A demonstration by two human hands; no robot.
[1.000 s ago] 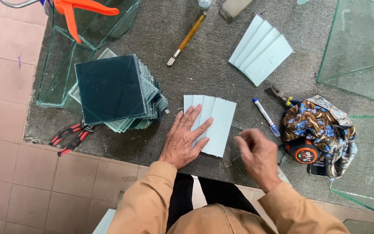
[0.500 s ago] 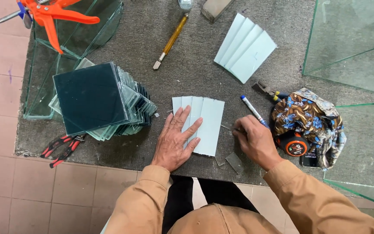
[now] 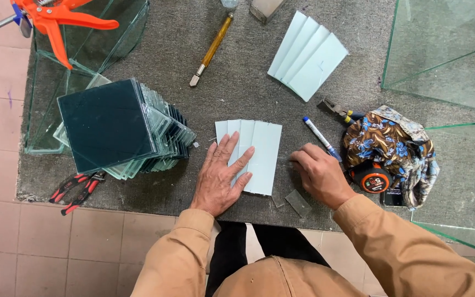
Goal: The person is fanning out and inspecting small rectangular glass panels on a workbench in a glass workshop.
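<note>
My left hand (image 3: 222, 177) lies flat, fingers spread, on a fan of pale glass strips (image 3: 262, 148) on the grey mat (image 3: 232, 93). My right hand (image 3: 317, 175) rests on the mat just right of the strips, fingers curled down at their edge; whether it pinches anything is hidden. A small glass offcut (image 3: 298, 202) lies below it. A blue-capped marker (image 3: 321, 138) lies just above the right hand.
A tall stack of square glass panes (image 3: 114, 127) stands at left, red pliers (image 3: 75, 190) below it. A glass cutter (image 3: 211, 50), a second fan of strips (image 3: 309, 55), a patterned cloth (image 3: 394, 148) with tape measure (image 3: 371, 177), an orange caulking gun (image 3: 56, 22) and glass tanks (image 3: 449, 49) surround.
My right hand moved up and left from the mat's front edge to the right side of the strips. My left hand stayed pressed on them. The view shifted slightly.
</note>
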